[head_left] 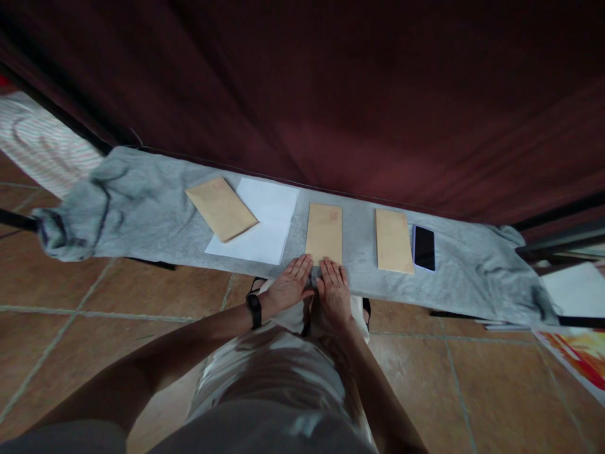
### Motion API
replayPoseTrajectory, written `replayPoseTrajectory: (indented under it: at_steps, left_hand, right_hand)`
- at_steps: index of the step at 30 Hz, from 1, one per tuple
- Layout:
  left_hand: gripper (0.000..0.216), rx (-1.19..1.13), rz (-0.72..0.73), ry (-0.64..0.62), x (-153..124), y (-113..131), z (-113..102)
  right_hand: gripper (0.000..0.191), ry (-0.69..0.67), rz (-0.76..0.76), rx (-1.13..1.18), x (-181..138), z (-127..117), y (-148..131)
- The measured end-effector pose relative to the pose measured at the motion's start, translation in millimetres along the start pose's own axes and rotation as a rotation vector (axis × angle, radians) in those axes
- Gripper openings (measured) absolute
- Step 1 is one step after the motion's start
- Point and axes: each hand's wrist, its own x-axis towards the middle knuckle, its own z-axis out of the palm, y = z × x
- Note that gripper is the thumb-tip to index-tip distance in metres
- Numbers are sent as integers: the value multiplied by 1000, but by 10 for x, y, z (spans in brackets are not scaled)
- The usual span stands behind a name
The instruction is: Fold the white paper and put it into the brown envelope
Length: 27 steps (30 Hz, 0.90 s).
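A tan paper envelope (324,230) lies lengthwise on the grey cloth in front of me. My left hand (290,282) is open, its fingertips resting at the envelope's lower left corner. Beside it my right hand (334,291) lies flat and open, fingertips over the lower right edge. Both thumbs point inward. To the left, another envelope (222,209) lies askew, partly on white paper sheets (271,217). A third envelope (394,241) lies to the right, apart from my hands.
A phone (424,248) with a dark screen lies right of the third envelope. Grey cloth (142,221) covers the narrow table, bunched at both ends. A dark red curtain (331,94) rises behind it. Tiled floor (501,378) shows below; printed papers (579,356) are at far right.
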Motion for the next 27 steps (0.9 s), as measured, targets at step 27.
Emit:
replayPoseTrajectory:
  at_steps: [27]
  left_hand:
    - [62, -121, 22, 158, -30, -144, -40]
  right_hand:
    - [51, 101, 145, -25, -181, -114, 193]
